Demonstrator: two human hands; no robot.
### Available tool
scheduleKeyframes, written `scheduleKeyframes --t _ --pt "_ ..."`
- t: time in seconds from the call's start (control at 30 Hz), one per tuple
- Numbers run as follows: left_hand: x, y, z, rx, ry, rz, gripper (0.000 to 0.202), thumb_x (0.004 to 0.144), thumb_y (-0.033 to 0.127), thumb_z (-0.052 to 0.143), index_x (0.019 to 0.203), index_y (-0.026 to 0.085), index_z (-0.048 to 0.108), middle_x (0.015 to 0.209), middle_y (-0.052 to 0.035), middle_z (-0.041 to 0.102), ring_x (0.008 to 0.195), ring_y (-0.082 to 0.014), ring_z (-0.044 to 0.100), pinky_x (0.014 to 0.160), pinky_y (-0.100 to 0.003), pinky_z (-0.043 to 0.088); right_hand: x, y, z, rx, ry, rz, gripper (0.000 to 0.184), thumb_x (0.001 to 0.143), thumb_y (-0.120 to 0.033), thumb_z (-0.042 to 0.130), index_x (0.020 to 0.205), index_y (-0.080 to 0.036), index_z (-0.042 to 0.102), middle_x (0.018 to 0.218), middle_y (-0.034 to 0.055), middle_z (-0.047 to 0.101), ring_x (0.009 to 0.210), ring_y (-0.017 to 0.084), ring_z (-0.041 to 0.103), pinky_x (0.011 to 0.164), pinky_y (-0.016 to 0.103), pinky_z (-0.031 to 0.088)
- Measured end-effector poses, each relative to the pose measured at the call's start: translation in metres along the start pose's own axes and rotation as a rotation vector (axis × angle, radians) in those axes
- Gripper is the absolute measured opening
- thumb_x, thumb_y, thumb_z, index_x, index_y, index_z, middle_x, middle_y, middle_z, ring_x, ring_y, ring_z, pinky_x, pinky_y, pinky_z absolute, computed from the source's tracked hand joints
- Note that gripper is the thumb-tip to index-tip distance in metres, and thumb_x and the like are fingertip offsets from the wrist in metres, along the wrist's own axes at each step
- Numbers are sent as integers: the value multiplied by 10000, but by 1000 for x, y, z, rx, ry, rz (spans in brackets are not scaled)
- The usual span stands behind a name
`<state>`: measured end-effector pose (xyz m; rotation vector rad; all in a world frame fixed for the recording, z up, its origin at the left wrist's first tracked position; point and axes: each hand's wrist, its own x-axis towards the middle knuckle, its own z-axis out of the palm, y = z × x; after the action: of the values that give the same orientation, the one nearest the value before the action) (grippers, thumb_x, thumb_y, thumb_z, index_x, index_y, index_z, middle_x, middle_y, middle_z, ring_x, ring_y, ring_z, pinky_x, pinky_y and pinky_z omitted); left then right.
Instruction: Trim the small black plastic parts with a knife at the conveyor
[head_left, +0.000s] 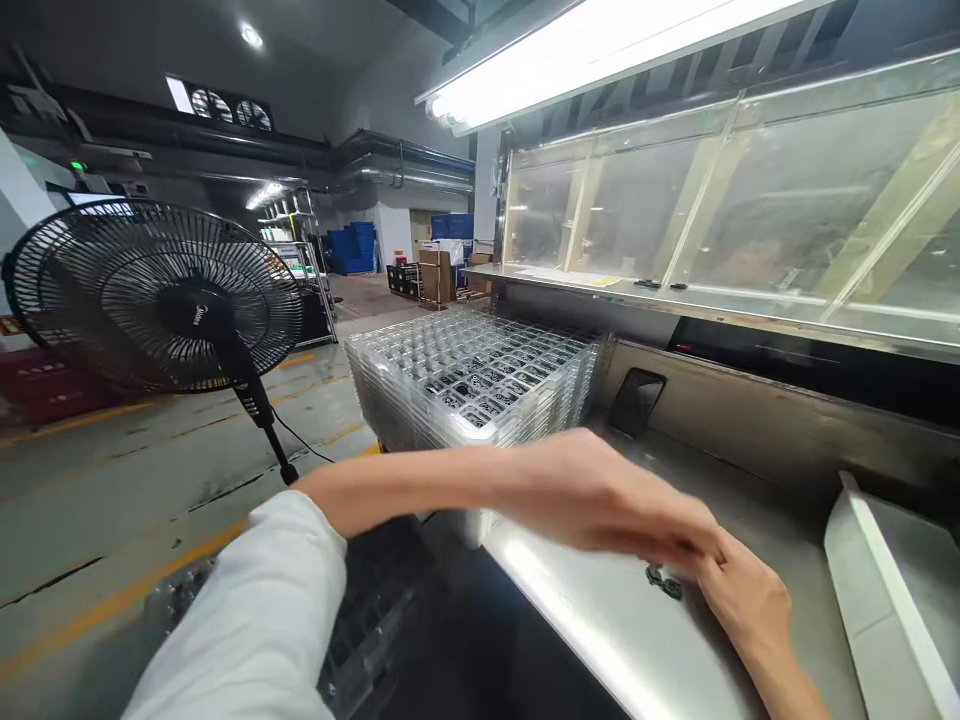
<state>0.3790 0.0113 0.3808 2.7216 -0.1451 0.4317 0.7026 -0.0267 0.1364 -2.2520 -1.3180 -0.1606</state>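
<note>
My left hand [600, 495] reaches across from the left in a white sleeve [247, 610], its fingers together and angled down. It meets my right hand [742, 600], which comes in from the lower right with its fingers hidden behind the left hand. Just below the fingertips, a small dark metal part [664, 582] lies on the stainless steel worktop [592, 640]. Whether either hand holds anything is hidden. Beyond my left forearm stands a tall stack of clear plastic trays [472, 375], with small dark parts in their cells.
A black pedestal fan [157, 295] stands on the floor to the left. A dark tray stack [367, 620] lies below my left arm. A black phone [636, 402] leans against the steel backing, a white-edged bin [885, 610] sits at right, and a glass-fronted shelf [720, 210] runs above.
</note>
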Motion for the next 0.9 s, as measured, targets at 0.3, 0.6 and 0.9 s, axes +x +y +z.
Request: scheduleKeyframes --t 0.3,0.6,0.9 --pt "-55 -178 -158 540 400 -767 178 930 345 606 1010 193 652 919 -44 714 843 -196 638 806 -299 459 3 -4 -7 -87 -143 0 415 947 -461 363 990 -276 732 1090 58 761 927 272 718 772 356 547" --pt "-58 -274 -187 571 226 -990 190 865 339 630 977 227 737 1054 -37 750 992 -228 670 866 -301 488 8 -3 -7 -89 -218 -6 394 885 -537 292 874 -318 619 965 45 771 848 314 740 821 444 577" --pt "-45 -316 -180 540 46 -1041 237 898 349 621 1091 218 658 1161 -76 727 1039 -235 673 872 -308 509 18 19 10 110 -252 193 242 769 -666 429 809 -478 576 840 -19 745 757 376 696 760 554 514"
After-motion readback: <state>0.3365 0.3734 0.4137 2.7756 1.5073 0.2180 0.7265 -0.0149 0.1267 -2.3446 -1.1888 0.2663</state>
